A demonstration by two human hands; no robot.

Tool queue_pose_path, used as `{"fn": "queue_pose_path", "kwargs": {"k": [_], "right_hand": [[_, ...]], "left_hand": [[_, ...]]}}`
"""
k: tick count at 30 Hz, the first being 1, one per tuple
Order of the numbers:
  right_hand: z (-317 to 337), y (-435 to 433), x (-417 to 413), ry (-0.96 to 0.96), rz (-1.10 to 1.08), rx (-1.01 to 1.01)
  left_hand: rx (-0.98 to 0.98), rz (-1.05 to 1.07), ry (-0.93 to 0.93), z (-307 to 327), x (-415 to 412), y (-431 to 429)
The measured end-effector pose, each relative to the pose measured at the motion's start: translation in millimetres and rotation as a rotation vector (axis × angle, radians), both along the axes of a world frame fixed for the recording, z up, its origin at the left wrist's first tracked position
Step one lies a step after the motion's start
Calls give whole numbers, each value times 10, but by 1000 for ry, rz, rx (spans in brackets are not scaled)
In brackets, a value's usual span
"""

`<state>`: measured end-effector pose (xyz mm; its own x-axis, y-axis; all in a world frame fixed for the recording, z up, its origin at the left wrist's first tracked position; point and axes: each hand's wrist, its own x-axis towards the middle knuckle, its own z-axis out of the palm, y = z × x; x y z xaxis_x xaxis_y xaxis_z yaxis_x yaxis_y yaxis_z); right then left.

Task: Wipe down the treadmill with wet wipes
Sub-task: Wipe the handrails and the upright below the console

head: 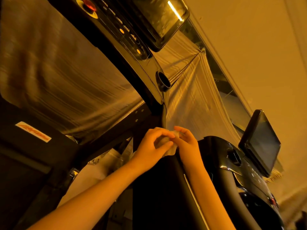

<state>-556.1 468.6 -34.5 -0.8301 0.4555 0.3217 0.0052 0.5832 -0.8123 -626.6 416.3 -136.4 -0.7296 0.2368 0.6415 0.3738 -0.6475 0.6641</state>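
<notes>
One head-worn wide-angle view, rolled steeply sideways, faces forward along both bare forearms. Left hand (149, 146) and right hand (188, 144) sit close, lower centre, pinching a crumpled pale wet wipe (172, 150). The glossy black treadmill console (132, 40) crosses diagonally above.

a warm amber cast lies over everything. the treadmill (142, 77) is glossy black, with a red button (88, 4) on a yellow ring (93, 15) and two small orange dots (138, 51) on its dark control strip. a white label (33, 131) bears slanted orange-red lettering. the plastic film (191, 100) is clear and greyish, streaked with fine pale lines. the wet wipe (171, 151) is pale off-white. the wall (249, 47) is plain yellowish cream. the second treadmill (221, 178) is black too, its screen (262, 141) dark grey.
</notes>
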Motion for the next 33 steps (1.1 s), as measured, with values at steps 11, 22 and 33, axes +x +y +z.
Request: {"fn": "queue_pose_path", "kwargs": {"k": [11, 22, 33], "right_hand": [[-50, 38, 47, 54, -19, -294], [-98, 82, 111, -13, 37, 111], [-83, 112, 49, -195, 25, -15]], "left_hand": [[-188, -10, 66, 119, -28, 110], [-193, -25, 123, 27, 0, 103], [-419, -39, 123, 190, -377, 241]]}}
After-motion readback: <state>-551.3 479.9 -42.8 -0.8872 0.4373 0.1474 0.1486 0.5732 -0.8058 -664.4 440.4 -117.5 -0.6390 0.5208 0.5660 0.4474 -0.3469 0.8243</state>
